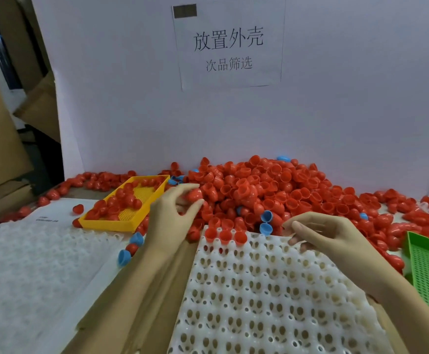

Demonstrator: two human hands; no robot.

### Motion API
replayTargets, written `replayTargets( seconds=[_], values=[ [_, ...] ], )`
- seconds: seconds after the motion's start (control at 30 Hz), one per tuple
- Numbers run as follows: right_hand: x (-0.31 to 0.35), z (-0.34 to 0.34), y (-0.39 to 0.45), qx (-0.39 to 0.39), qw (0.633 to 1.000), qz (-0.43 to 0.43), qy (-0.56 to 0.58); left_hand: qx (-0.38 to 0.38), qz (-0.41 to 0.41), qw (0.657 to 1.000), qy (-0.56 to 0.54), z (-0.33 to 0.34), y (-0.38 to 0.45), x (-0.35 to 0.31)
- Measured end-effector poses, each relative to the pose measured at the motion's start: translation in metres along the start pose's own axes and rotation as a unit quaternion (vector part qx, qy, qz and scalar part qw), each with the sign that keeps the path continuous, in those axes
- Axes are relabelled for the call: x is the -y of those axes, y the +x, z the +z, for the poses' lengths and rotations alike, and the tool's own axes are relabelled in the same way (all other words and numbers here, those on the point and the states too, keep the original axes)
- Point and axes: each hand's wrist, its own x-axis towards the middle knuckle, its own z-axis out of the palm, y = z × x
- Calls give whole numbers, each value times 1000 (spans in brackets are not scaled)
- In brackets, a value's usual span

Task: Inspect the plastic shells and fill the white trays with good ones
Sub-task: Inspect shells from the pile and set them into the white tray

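Now your left hand point(175, 208) pinches a red shell point(195, 195) for inspection; right hand point(320, 232) loosely curled, empty; next, seat it in the white tray point(272, 290).

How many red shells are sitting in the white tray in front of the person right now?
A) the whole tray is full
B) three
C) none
B: three red shells sit in a row at the far edge of the white tray, and the other pockets that show hold none.
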Motion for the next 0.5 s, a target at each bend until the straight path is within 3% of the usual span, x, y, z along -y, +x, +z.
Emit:
replayTargets(
  seconds=[0.13,0.2,0.27,0.33,0.5],
  values=[
    [-2,1,1,-9,1000,16,17,-112,-64,981,144,-44,15,49],
    [-4,2,1,-9,1000,19,14,-102,-77,944,304,-60,12,73],
    [-7,3,1,-11,1000,23,10,-66,-86,915,388,-64,9,84],
    [-11,2,2,-18,999,28,4,-37,-86,922,377,-59,9,81],
    [-34,-12,8,-93,994,32,-52,16,19,964,266,-20,4,32]
  ],
)
